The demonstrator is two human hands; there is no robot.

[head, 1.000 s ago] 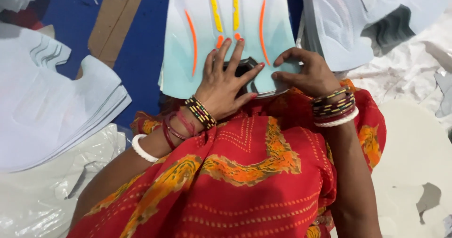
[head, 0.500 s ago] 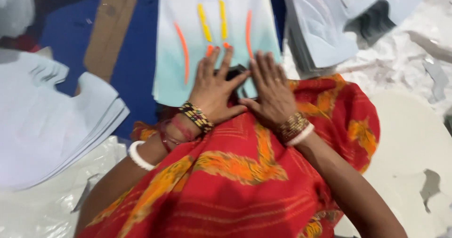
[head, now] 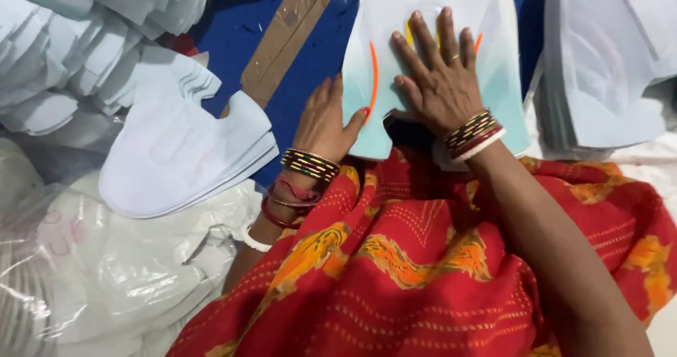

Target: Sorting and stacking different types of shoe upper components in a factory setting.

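Right hand (head: 443, 75) laid flat, fingers spread, on light-blue cut piece (head: 451, 18) w/ orange and yellow stripes; nothing gripped. Left hand (head: 326, 120) set at piece's left lower edge, thumb touching, fingers extended, not closed. Piece positioned on blue surface (head: 240, 25) above red cloth (head: 423, 258). White cutout stack (head: 183, 152) located to left.

The pale cut panel (head: 430, 4) looks like smooth, matt fabric with glossy orange stripes. White stacked pieces (head: 180, 152) at left seem matt and foam-like. Crinkled clear plastic (head: 92, 272) shines. The red cloth (head: 423, 258) looks soft and woven.
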